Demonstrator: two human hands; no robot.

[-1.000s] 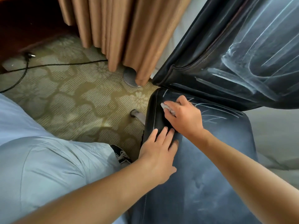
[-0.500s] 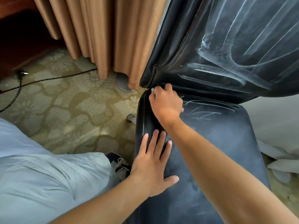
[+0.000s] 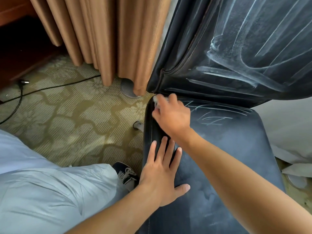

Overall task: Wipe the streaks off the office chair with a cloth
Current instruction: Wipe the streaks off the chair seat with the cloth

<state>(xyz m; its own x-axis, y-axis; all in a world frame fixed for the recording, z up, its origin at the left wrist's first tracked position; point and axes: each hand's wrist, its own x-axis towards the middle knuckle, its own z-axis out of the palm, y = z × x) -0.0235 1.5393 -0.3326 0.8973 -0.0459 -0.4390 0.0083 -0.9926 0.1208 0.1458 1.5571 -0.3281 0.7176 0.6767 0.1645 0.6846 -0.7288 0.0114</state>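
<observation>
A dark office chair point(image 3: 236, 157) is seen from above, its seat occupying the lower right and its backrest point(image 3: 244, 48) rising at upper right. White streaks point(image 3: 214, 119) are marked across the rear of the seat, and broader smeared streaks are spread over the backrest.

The right hand point(image 3: 172, 115) is placed at the rear left corner of the seat, just below the backrest's lower edge. A small pale cloth point(image 3: 156, 100) is pinched in its curled fingers and pressed to the seat's edge; only a scrap of it is shown, blurred.

The left hand point(image 3: 162, 174) is laid flat on the seat near its left edge, fingers straight and slightly spread, thumb out to the side, nothing held. The two hands are near each other but apart.

Pale grey trousers point(image 3: 50, 191) and a dark shoe point(image 3: 125, 173) are seen at lower left, over a patterned green carpet point(image 3: 76, 124). Tan curtains point(image 3: 104, 36) hang behind, with a black cable point(image 3: 50, 88) and plug lying on the carpet at left.
</observation>
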